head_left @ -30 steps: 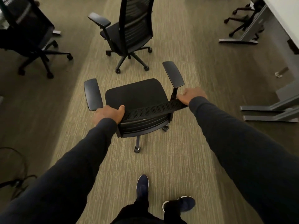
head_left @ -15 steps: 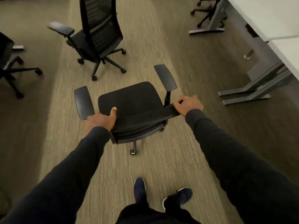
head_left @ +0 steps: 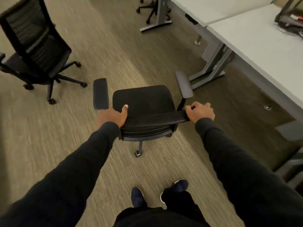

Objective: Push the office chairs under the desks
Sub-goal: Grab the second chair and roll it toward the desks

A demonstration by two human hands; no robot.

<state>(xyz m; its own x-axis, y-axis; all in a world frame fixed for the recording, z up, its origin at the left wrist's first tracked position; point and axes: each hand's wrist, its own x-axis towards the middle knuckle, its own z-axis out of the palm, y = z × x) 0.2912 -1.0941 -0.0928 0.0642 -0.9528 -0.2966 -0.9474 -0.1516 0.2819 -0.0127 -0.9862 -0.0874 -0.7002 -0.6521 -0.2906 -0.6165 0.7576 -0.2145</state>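
Observation:
A black office chair [head_left: 144,99] with two armrests stands on the carpet right in front of me, its seat facing away. My left hand [head_left: 113,116] grips the left end of its mesh backrest top, thumb over the front. My right hand [head_left: 200,112] grips the right end of the same backrest. A white desk [head_left: 262,45] with grey legs runs along the right side, its nearest leg just beyond the chair's right armrest. A second black chair [head_left: 34,46] stands free at the left.
A third chair's wheeled base [head_left: 150,10] shows under the far desk [head_left: 209,9] at the top. Dark cables and a device [head_left: 290,23] lie on the desk top right. My feet [head_left: 136,196] are on the carpet behind the chair. A grey box stands at the right edge.
The view has swung to the right, bringing the desks closer and further into the picture. The held chair has turned with me toward the desk; the second chair has slid to the left edge.

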